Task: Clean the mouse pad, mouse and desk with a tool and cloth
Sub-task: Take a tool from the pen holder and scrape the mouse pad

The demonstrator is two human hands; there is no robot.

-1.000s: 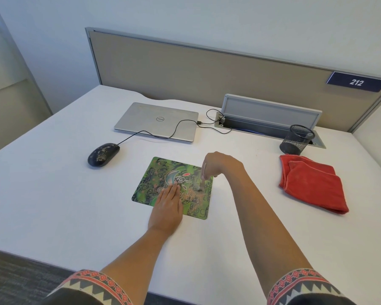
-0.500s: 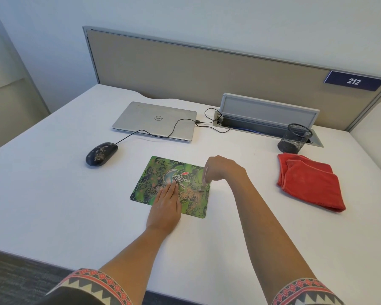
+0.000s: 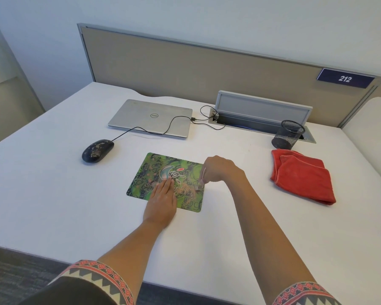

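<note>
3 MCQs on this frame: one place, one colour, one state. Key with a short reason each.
1. Where is the mouse?
A. On the mouse pad
B. On the desk, left of the pad
C. On the laptop

2. What colour is the folded cloth?
A. Red
B. Blue
C. White

3. What is the left hand doing?
A. Lifting the cloth
B. Gripping the mouse
C. Lying flat on the pad

Key:
1 B: the mouse sits on the desk, apart from the mouse pad.
2 A: the cloth is red.
3 C: the left hand is palm-down while the right hand works a small tool.
</note>
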